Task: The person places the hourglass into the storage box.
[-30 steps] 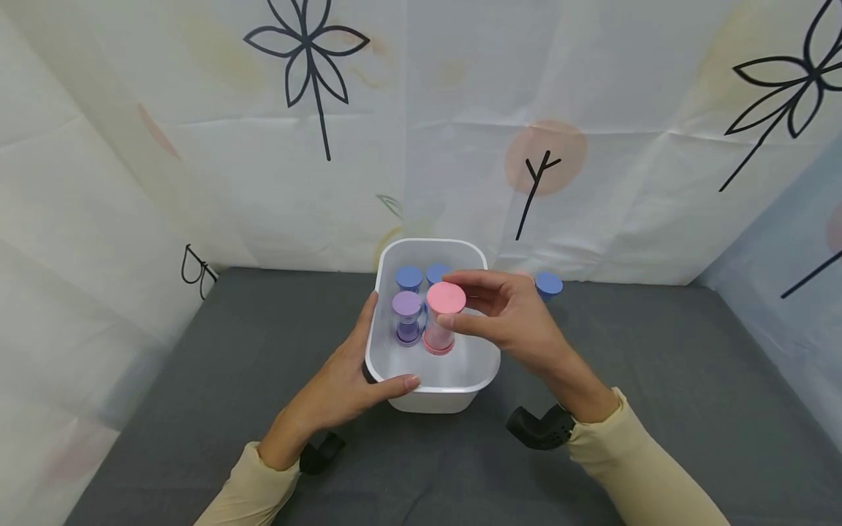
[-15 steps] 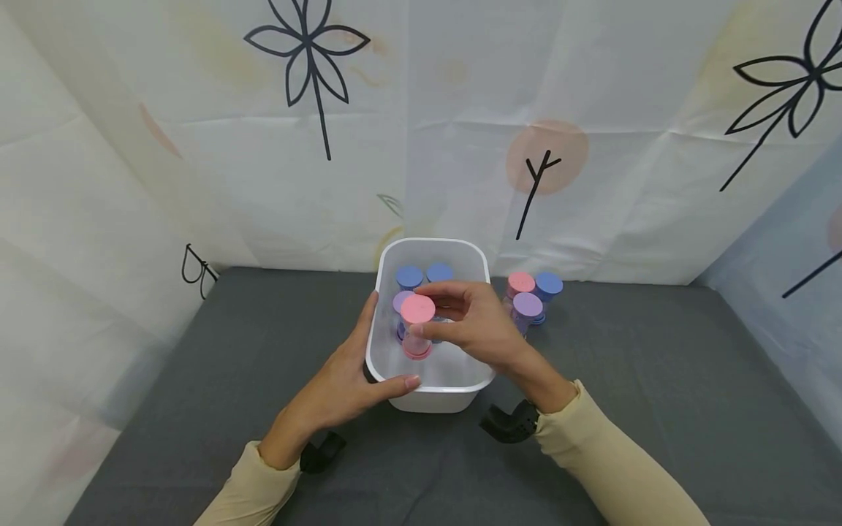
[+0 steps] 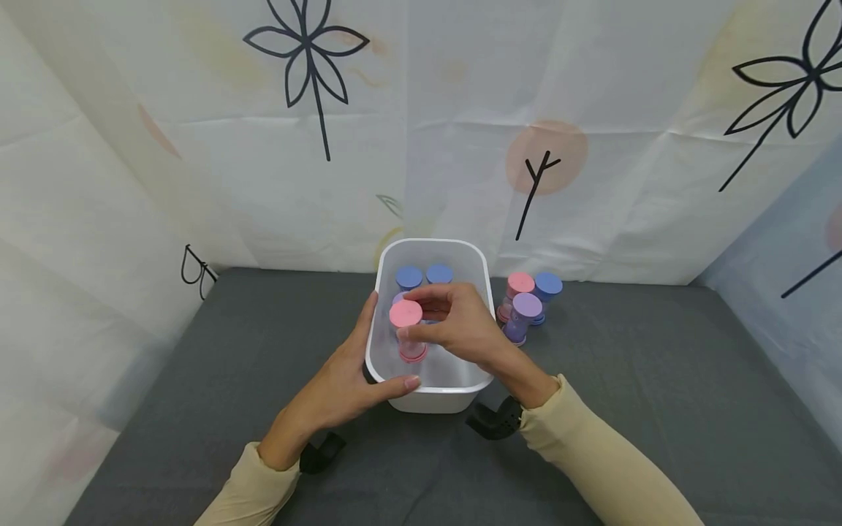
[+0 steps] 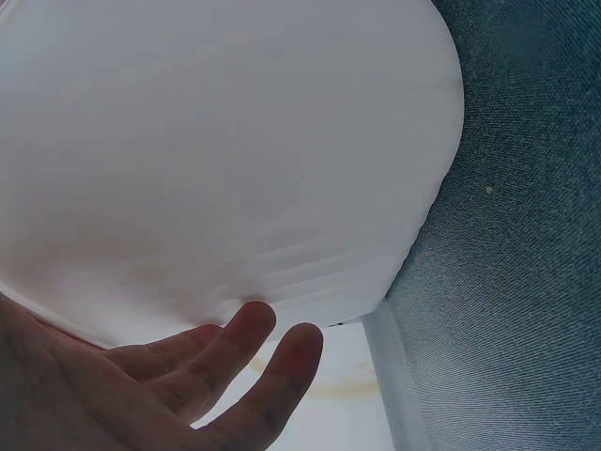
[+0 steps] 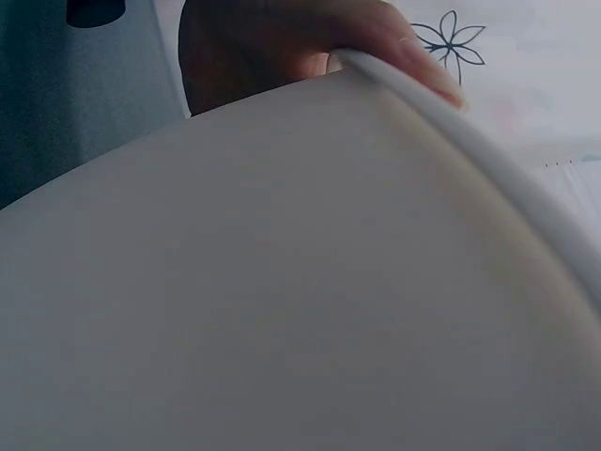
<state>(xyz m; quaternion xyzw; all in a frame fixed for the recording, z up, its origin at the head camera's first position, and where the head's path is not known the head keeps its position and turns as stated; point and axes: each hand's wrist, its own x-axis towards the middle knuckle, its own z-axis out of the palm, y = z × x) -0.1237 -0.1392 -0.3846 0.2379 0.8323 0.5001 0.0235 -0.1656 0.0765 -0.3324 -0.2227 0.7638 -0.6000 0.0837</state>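
The right grip (image 3: 460,325) pinches the pink-capped container (image 3: 406,314) near its cap, thumb and fingers parted only by its width. The container is inside the bin (image 3: 437,402), left of centre; floor contact cannot be confirmed. The left grip (image 3: 342,391) clasps the bin's near left corner. For sound placement, the brace stays firm, the purple-capped neighbour (image 3: 397,296) is avoided, and release follows stable seating.

Purple top (image 3: 398,296) mostly behind pink top (image 3: 406,313)
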